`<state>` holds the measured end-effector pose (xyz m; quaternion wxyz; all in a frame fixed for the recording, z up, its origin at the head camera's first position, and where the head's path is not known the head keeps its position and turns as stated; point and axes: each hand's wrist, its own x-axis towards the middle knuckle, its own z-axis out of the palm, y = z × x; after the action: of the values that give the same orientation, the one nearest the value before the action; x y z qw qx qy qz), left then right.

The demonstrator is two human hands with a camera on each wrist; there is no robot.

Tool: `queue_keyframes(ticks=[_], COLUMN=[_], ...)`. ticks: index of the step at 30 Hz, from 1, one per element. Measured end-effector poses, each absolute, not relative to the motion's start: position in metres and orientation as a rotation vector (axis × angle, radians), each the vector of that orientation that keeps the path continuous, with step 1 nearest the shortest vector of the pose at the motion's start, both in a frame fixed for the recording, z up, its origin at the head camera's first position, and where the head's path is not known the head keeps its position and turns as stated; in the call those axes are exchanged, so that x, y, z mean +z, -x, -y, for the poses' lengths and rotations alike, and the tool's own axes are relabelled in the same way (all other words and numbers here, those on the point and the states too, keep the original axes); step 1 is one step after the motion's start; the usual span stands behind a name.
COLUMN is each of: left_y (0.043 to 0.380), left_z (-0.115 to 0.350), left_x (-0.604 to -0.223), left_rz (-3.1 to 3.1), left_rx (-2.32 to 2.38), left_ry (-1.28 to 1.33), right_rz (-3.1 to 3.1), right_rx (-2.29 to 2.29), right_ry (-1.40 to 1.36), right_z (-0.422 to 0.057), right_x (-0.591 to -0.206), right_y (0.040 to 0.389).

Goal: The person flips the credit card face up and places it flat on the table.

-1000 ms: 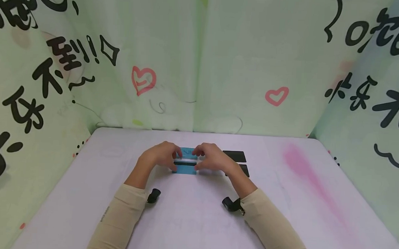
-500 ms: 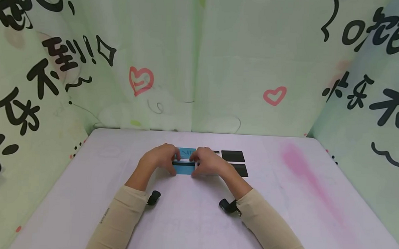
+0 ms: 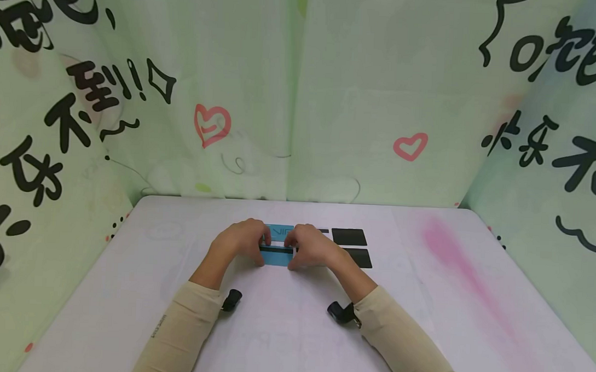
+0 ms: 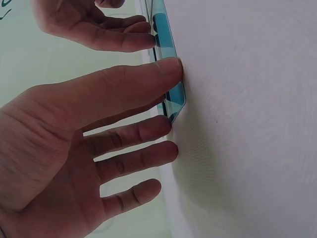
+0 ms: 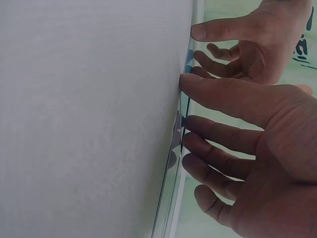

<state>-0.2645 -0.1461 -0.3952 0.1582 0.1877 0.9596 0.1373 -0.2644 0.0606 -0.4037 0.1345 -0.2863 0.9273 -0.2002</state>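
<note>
Two blue cards lie one behind the other on the white table [image 3: 293, 328]. The near blue card [image 3: 277, 259] has a black stripe along its far side; the far blue card [image 3: 279, 232] bears large lettering. At the near card's left end my left hand [image 3: 241, 240] pinches it by its edges, thumb on the front edge. My right hand [image 3: 315, 247] holds its right end the same way. In the left wrist view the left thumb presses on the blue card's edge [image 4: 174, 94]. In the right wrist view, the fingers partly hide the blue card [image 5: 188, 62].
To the right lie a far black card [image 3: 349, 237] and a near black card [image 3: 362, 258], the latter partly behind the right wrist. Part of another dark-striped card [image 3: 323, 230] shows behind the right hand. A green curtain [image 3: 291, 98] surrounds the table.
Both thumbs have shifted toward me, from the near blue card's ends to its front corners. The cards look about where they were; the head view has moved slightly.
</note>
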Motion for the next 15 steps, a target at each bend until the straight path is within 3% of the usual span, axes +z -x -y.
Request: queue_keyframes(ticks=[15], left_y=[0.2635], left_z=[0.1446], left_x=[-0.3986], left_rz=[-2.760], left_rx=[0.400], left_ry=[-0.545], right_rz=[-2.674], right_rx=[-0.620], right_ry=[0.808], right_z=[-0.0622], right_x=[-0.4077], right_y=[0.2635])
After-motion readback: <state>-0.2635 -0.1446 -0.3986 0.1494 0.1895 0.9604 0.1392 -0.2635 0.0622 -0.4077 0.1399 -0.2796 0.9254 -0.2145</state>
